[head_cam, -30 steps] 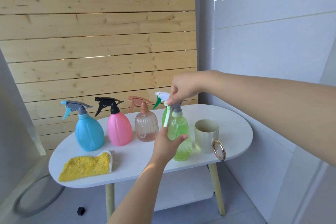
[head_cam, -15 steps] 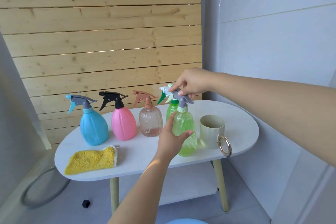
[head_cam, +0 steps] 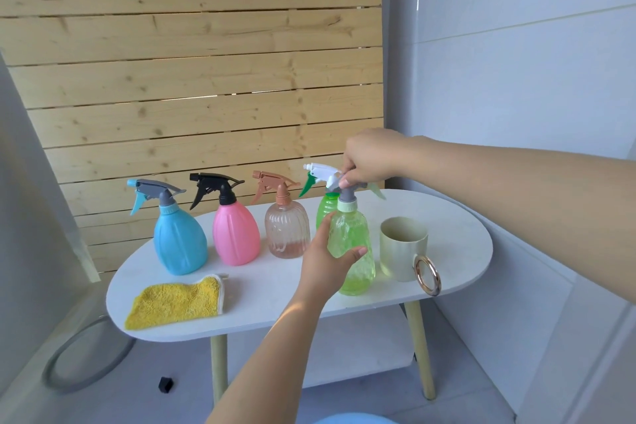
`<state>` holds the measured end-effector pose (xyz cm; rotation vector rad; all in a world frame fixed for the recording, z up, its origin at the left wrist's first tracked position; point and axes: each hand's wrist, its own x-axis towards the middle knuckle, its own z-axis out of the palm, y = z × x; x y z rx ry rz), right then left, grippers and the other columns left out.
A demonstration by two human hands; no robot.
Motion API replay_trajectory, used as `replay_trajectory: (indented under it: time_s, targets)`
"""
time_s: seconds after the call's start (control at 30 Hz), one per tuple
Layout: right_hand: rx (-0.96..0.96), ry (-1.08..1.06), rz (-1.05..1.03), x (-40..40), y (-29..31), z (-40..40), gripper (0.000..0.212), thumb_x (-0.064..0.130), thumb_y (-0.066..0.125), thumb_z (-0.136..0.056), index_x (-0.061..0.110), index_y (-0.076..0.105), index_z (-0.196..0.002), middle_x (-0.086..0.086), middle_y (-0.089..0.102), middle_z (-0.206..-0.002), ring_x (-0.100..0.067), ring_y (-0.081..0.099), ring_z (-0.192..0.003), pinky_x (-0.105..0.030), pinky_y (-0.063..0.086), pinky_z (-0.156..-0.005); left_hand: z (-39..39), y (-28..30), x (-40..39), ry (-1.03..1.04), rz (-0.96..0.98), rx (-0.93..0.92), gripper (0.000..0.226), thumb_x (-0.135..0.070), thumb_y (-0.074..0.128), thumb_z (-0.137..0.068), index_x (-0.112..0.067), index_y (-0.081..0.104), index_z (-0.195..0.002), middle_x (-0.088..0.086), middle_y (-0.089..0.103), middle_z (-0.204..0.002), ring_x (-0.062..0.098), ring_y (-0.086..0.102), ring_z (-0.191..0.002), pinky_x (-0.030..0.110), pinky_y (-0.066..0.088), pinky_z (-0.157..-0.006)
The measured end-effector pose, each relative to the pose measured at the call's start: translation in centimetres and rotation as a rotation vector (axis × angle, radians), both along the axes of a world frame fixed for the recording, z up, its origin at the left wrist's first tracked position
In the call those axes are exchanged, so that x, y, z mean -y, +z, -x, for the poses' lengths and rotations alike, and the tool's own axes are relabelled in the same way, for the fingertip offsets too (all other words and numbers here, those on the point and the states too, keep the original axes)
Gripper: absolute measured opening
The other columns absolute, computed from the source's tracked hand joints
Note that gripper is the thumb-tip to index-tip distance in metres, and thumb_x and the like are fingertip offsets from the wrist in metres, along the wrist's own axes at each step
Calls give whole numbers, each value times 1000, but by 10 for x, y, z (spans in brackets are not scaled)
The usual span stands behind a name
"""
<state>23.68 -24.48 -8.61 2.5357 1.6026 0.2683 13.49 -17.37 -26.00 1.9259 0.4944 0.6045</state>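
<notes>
"Both hands are busy with the light green spray bottle (head_cam: pixel 354 251). See it, standing at the front of the surface (head_cam: pixel 447 217)?"

"Yes. Her left hand (head_cam: pixel 327 262) wraps round its belly, thumb across the front, and the right hand (head_cam: pixel 371 158) pinches the grey spray head (head_cam: pixel 347 188) from above."

"What's crowding it?"

"A cream cup (head_cam: pixel 402 248) just beside it on the right, ring handle (head_cam: pixel 427 275) facing us. Right behind stands a darker green bottle (head_cam: pixel 325 210), half hidden by the left hand and the front bottle; only its neck and white trigger (head_cam: pixel 318 174) show."

"And the rest of the row?"

"Going left: a clear peach bottle (head_cam: pixel 287 231), a pink bottle (head_cam: pixel 235 234), a blue bottle (head_cam: pixel 179 241), all upright, near the wooden slat wall (head_cam: pixel 206 79). A yellow cloth (head_cam: pixel 175 301) lies at the front left edge, well apart from the hands."

"Anything below?"

"A grey hose (head_cam: pixel 86 358) looped on the floor, and a small black piece (head_cam: pixel 166 384) near the leg."
</notes>
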Motion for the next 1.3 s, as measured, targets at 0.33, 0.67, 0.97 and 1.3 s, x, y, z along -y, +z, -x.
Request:
replay_trajectory:
  time_s: [0.33,0.67,0.97,1.3]
  targets:
    - [-466,-72,-20,0,8,13,26,13,49,-97,18,67,-115,-1,59,-95,-16,61,-65,-23,53,-60,1,-3,0,9,12,23,85,-32,76,-79,-33,25,-148,-6,39,-149,13,33,-138,23,31,-101]
    - [-845,-38,199,28,24,-9,50,-7,36,-98,22,43,-138,-1,58,-125,-8,61,-99,-21,46,-93,2,-2,1,6,7,14,86,-33,75,-80,-32,23,-149,-6,37,-150,14,32,-139,24,31,-102]
    - [-358,23,131,14,28,10,34,42,60,-89,38,60,-123,15,51,-101,-7,45,-97,-24,37,-88,-1,-4,2,51,-1,11,86,-33,76,-78,-33,26,-147,-5,43,-145,16,37,-135,34,37,-106]
    - [-76,26,-46,-13,7,18,52,60,53,-85,13,74,-94,-8,73,-89,-22,62,-82,-23,34,-50,0,-5,5,86,-48,19,83,-29,75,-81,-25,27,-148,-5,41,-147,14,36,-135,25,33,-104]
